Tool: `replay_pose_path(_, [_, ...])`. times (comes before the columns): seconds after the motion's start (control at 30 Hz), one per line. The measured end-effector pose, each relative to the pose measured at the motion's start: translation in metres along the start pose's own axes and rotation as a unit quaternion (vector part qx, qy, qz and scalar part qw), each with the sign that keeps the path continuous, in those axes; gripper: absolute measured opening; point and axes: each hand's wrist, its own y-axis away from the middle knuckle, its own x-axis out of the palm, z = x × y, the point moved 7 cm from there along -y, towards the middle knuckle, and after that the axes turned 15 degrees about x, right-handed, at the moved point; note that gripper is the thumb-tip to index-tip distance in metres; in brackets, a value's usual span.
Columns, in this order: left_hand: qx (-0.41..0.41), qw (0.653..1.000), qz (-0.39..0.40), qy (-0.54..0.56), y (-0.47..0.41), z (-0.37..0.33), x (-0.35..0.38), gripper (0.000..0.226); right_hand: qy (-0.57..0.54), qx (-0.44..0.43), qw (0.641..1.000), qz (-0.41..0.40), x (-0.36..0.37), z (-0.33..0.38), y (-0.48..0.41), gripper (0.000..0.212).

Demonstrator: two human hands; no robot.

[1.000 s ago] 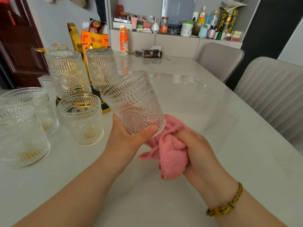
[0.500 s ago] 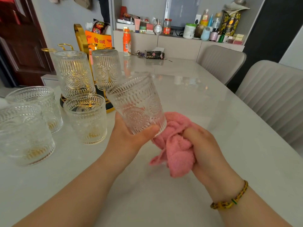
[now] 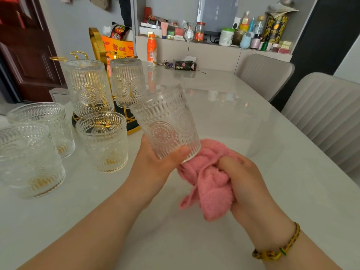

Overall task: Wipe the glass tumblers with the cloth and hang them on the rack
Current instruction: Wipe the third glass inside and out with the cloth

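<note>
Two tumblers (image 3: 88, 87) are seen hung upside down on the gold rack (image 3: 97, 45) at the far left of the table (image 3: 233, 117), while three more (image 3: 103, 141) are left standing upright in front of it. One embossed tumbler (image 3: 165, 123) is gripped near its base by the closed left hand (image 3: 155, 162), tilted above the table. Just beside its base, the pink cloth (image 3: 208, 184) is bunched in the closed right hand (image 3: 245, 178).

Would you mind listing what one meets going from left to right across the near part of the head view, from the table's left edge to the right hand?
Nearest standing tumbler → standing tumbler by the rack → left hand → held tumbler → pink cloth → right hand.
</note>
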Motion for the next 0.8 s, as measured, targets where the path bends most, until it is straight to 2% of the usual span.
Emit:
replay_pose_path(0.1, [-0.003,1.000,0.000,-0.017,0.003,0.001,0.000,0.092,-0.008,0.020,0.999,0.027,0.006,-0.006,-0.002,0.024])
replay_pose_path(0.2, [-0.001,1.000,0.002,-0.026,0.001,0.005,-0.001,0.092,0.052,0.045,0.996,0.055,0.015,-0.014,-0.001,0.022])
replay_pose_path(0.33, [-0.036,0.999,-0.027,0.017,0.000,0.010,-0.006,0.090,0.094,0.053,0.990,0.092,0.019,-0.013,0.004,0.019])
replay_pose_path(0.4, [-0.046,0.998,-0.035,0.015,0.000,0.009,-0.006,0.078,0.097,0.045,0.992,0.061,0.013,-0.008,0.003,0.017])
replay_pose_path(0.47, [-0.049,0.998,-0.043,0.001,0.001,0.007,-0.008,0.055,0.072,0.033,0.997,0.014,0.004,-0.005,0.000,0.009])
replay_pose_path(0.57, [-0.054,0.998,-0.043,-0.003,0.001,0.010,-0.012,0.057,0.022,-0.003,0.999,-0.046,-0.013,0.003,-0.006,0.027])
replay_pose_path(0.63, [-0.063,0.997,-0.044,-0.003,0.002,0.011,-0.014,0.067,-0.009,-0.031,0.997,-0.067,-0.020,0.010,-0.008,0.028])
replay_pose_path(0.7, [-0.070,0.997,-0.032,-0.008,0.004,0.010,-0.009,0.075,-0.027,-0.041,0.997,-0.055,-0.018,0.011,-0.009,0.027])
replay_pose_path(0.8, [-0.077,0.996,-0.031,-0.037,0.008,0.008,-0.006,0.067,-0.016,-0.042,0.998,-0.034,-0.009,0.007,-0.007,0.029])
